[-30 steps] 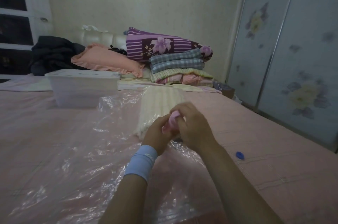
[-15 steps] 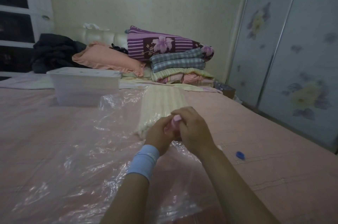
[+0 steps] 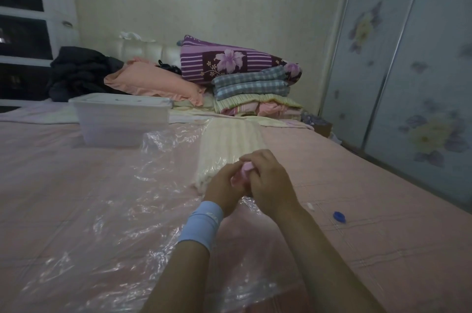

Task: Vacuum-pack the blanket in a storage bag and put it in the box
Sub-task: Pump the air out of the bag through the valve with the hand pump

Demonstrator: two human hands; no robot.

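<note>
Still, hands grip pink piece.

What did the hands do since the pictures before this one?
Almost nothing moved. The left hand and the right hand grip the small pink piece between them just as before, at the same spot over the storage bag; at most the fingers shifted a little. Nothing was picked up or let go. The cream blanket, the box and the blue cap stayed put.
</note>
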